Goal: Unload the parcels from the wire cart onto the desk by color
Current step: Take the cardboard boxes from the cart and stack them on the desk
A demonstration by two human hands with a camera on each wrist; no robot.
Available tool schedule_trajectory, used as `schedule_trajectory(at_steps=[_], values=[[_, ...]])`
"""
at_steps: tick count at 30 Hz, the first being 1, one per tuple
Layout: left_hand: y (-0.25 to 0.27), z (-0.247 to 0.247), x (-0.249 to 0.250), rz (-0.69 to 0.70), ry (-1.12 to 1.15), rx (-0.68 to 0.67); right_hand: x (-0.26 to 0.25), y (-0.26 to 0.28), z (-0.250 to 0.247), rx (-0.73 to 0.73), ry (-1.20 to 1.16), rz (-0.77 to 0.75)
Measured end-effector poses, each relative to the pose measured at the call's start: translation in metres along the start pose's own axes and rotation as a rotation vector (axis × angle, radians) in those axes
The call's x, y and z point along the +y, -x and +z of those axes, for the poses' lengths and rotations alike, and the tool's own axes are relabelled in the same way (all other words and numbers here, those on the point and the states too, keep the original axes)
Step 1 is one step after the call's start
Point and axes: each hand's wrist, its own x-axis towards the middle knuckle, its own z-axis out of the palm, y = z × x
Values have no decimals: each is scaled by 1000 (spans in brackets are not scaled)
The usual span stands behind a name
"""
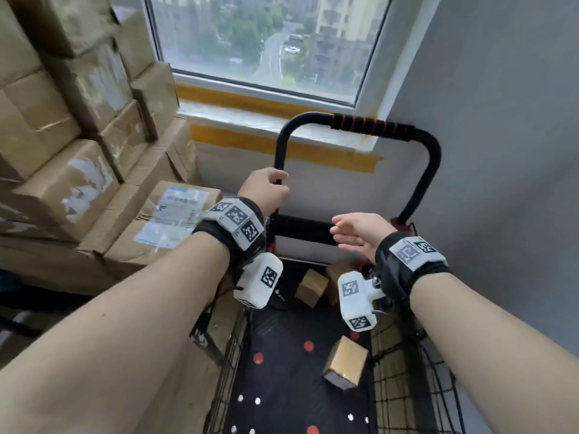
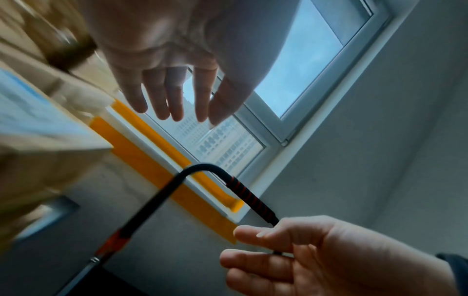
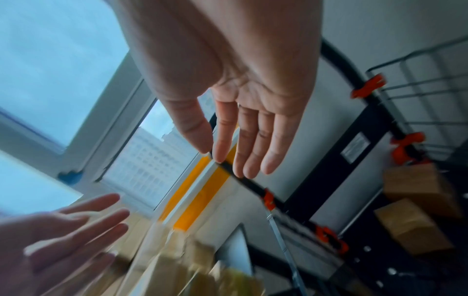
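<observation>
Head view first, the first speaker says: what takes up the most room?

The second answers: A stack of cardboard boxes (image 1: pixel 62 151) fills the left side, and a window (image 1: pixel 266 42) sits on the far wall above strips of yellow tape (image 1: pixel 282 148).

First: And the wire cart?

Second: The wire cart (image 1: pixel 407 386) stands in the near right corner against a grey wall. It has black mesh sides and a dark floor with red and white dots. Its black handle (image 1: pixel 354 123) arches up at the far end, with a red-striped foam sleeve along the top bar.

First: Where are the parcels?

Second: All three brown ones lie on the cart floor. The near parcel (image 1: pixel 344 361) is tilted close to the right mesh. The two far parcels (image 1: pixel 311 286) sit just beside each other at the foot of the handle.

First: What about the person's left grip?

Second: The left grip (image 1: pixel 264 191) is up in front of the handle's left upright. Seen from the head it looks bunched, but both wrist views show its fingers (image 2: pixel 162 96) straight and spread, with nothing in them. Whether they touch the bar cannot be told.

First: And the right?

Second: The right grip (image 1: pixel 360 233) hangs above the far end of the cart, near the handle's lower crossbar. Its palm is turned left, its fingers are loosely extended, and it holds nothing.
</observation>
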Motion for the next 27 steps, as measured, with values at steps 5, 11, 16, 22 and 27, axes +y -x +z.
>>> schedule_trajectory(at_steps=[5, 11, 16, 22, 27], values=[[-24, 79, -15, -72, -16, -127, 50, -39, -62, 91, -53, 151], [-51, 166, -67, -293, 57, -198, 126, -85, -108, 122, -102, 337], [-65, 221, -109, -404, 65, -262, 175, -119, -125, 153, -155, 443], [-72, 272, -156, -536, 87, -329, 228, -150, -126, 158, -166, 569], [-65, 318, -208, -659, 116, -355, 282, -179, -108, 115, -90, 664]])
